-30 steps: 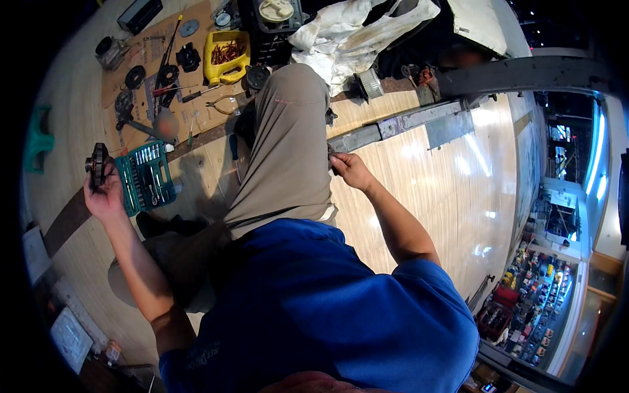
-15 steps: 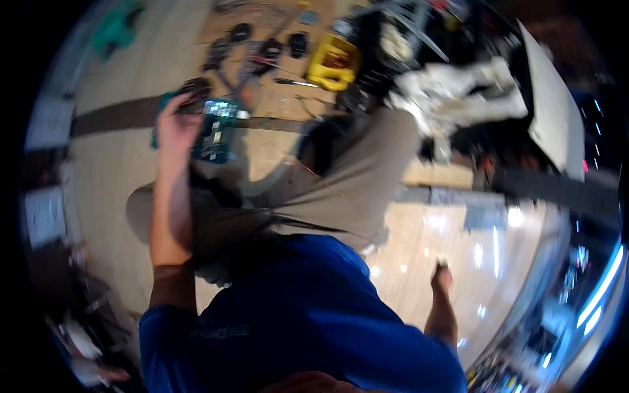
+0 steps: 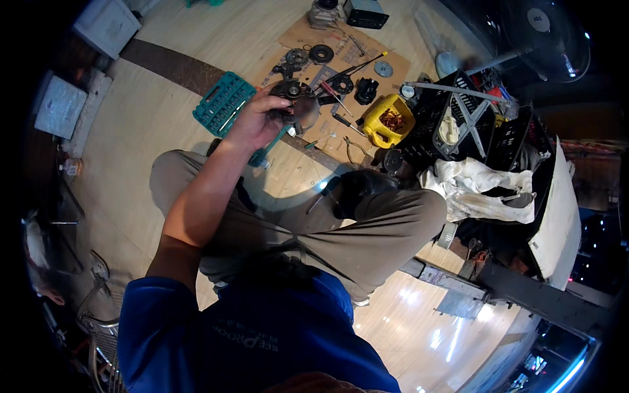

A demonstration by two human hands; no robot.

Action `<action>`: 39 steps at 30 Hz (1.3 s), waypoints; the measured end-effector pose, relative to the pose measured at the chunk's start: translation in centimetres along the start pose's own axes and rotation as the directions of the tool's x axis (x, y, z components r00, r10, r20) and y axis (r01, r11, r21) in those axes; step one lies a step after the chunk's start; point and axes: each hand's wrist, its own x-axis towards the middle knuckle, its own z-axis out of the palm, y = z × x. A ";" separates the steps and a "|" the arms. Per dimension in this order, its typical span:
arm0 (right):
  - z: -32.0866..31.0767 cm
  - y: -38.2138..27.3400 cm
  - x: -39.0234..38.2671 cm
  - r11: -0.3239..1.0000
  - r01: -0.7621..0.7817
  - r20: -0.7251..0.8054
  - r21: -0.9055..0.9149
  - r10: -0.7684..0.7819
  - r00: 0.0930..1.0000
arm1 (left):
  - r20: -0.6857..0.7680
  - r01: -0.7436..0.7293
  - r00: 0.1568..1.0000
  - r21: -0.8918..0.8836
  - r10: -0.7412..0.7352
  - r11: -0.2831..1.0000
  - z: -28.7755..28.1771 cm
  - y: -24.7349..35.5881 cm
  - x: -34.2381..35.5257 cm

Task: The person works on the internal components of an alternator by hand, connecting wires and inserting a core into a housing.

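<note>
My left hand point(image 3: 257, 120) is closed around a dark, round metal part point(image 3: 293, 92) with a hub in its middle, raised in front of my knees. It hangs above the near left edge of a cardboard sheet point(image 3: 391, 56). Partly behind my forearm lies an open teal tool case point(image 3: 208, 112) with rows of bits. More dark machine parts lie on the cardboard, among them a black ring point(image 3: 321, 54) and a black housing point(image 3: 365, 91). My right hand is out of the picture.
A cut yellow jug point(image 3: 391, 139) holds small copper-coloured pieces. Near it lie a screwdriver point(image 3: 347, 124) and pliers point(image 3: 357, 149). On the right stand black crates point(image 3: 466, 121) with a white cloth point(image 3: 481, 190) over them. A fan point(image 3: 538, 23) stands far right; a metal-framed chair point(image 3: 101, 327), lower left.
My left hand has moved right with the round part, from over the tool case to the cardboard's edge. My right hand has left the picture. The view has turned.
</note>
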 end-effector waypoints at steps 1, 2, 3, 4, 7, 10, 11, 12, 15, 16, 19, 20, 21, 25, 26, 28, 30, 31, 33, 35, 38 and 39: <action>0.0 -3.5 0.1 0.983 0.131 0.099 0.128 -0.145 0.985 | -0.001 -0.008 1.000 -0.009 0.008 1.000 0.0 0.0 0.1; -0.4 -7.1 0.0 0.935 0.234 0.188 0.268 -0.288 0.939 | -0.001 -0.013 1.000 0.003 0.013 1.000 0.0 0.0 0.0; -1.6 -10.4 -0.3 0.864 0.300 0.264 0.405 -0.425 0.866 | -0.005 -0.016 1.000 0.014 0.016 1.000 -0.1 -0.1 -0.4; -3.3 -13.6 -0.6 0.786 0.334 0.322 0.520 -0.542 0.776 | -0.006 -0.023 1.000 0.009 0.023 1.000 -0.2 -0.1 -0.8; -10.8 -21.1 -3.1 0.617 0.438 0.308 0.654 -0.746 0.591 | 0.021 0.025 0.999 0.056 -0.026 0.998 1.4 -1.0 1.0; -24.4 -30.4 -9.1 0.649 0.742 0.109 0.168 -0.761 0.640 | 0.000 0.033 0.999 0.044 -0.033 0.999 1.0 -0.3 -0.7; -27.0 -31.5 -9.8 0.571 0.820 -0.095 -0.028 -0.818 0.567 | 0.015 0.047 0.999 0.024 -0.047 0.999 1.2 -0.5 -0.5; -29.7 -35.6 -13.3 0.560 0.814 -0.292 -0.154 -0.813 0.504 | 0.028 0.067 0.997 0.014 -0.067 0.998 1.4 -0.7 -0.5; -30.9 -46.0 -16.8 0.313 0.937 -0.592 0.154 -0.730 0.341 | 0.112 0.124 0.986 -0.009 -0.122 0.992 1.3 -0.4 -1.6; -30.6 -49.2 -16.6 0.215 0.972 -0.501 0.092 -0.834 0.232 | 0.105 0.115 0.988 -0.006 -0.113 0.993 1.0 -0.3 -2.2; -28.0 -58.3 -15.5 0.102 0.980 -0.262 0.168 -0.954 0.145 | 0.099 0.138 0.984 0.086 -0.147 0.987 2.1 -1.0 -1.9; -27.1 -60.4 -14.6 0.085 0.983 -0.168 0.165 -0.979 0.113 | 0.111 0.144 0.982 0.089 -0.153 0.986 2.3 -1.2 -1.7; -25.8 -62.1 -13.3 0.111 0.897 -0.075 0.427 -0.985 0.157 | 0.118 0.143 0.981 0.109 -0.155 0.984 2.1 -1.5 -1.5; -24.2 -64.2 -12.6 0.282 0.430 0.216 0.858 -0.957 0.195 | 0.112 0.127 0.983 0.157 -0.146 0.979 2.5 -1.0 -2.0; -24.2 -64.4 -12.4 0.291 0.429 0.226 0.855 -0.954 0.196 | 0.129 0.120 0.981 0.176 -0.144 0.977 2.3 -0.8 -2.3; -24.9 -64.3 -12.1 0.337 0.431 0.200 0.837 -0.922 0.333 | 0.132 0.130 0.980 0.158 -0.151 0.979 1.8 -0.9 -2.5; -25.4 -64.0 -13.9 0.365 0.469 0.152 0.804 -0.889 0.431 | 0.086 0.124 0.986 0.191 -0.143 0.974 1.9 -1.0 -2.5; -25.2 -63.9 -13.9 0.302 0.556 0.063 0.774 -0.911 0.407 | 0.085 0.128 0.985 0.191 -0.147 0.973 1.9 -1.1 -2.5; -24.9 -63.5 -14.4 0.210 0.661 -0.070 0.721 -0.926 0.370 | 0.020 0.088 0.995 0.209 -0.094 0.974 2.3 -1.2 -2.4; -25.2 -63.4 -15.6 0.161 0.716 -0.126 0.679 -0.936 0.330 | -0.001 0.089 0.996 0.203 -0.090 0.975 2.9 -1.0 -2.4; -24.7 -62.9 -15.8 0.050 0.843 -0.162 0.536 -0.974 0.160 | -0.036 0.027 0.999 0.209 -0.020 0.977 2.7 -1.5 -1.9; -24.2 -62.7 -15.9 -0.022 0.899 -0.129 0.437 -0.991 0.039 | -0.048 -0.032 0.998 0.220 0.044 0.975 2.6 -1.7 -1.8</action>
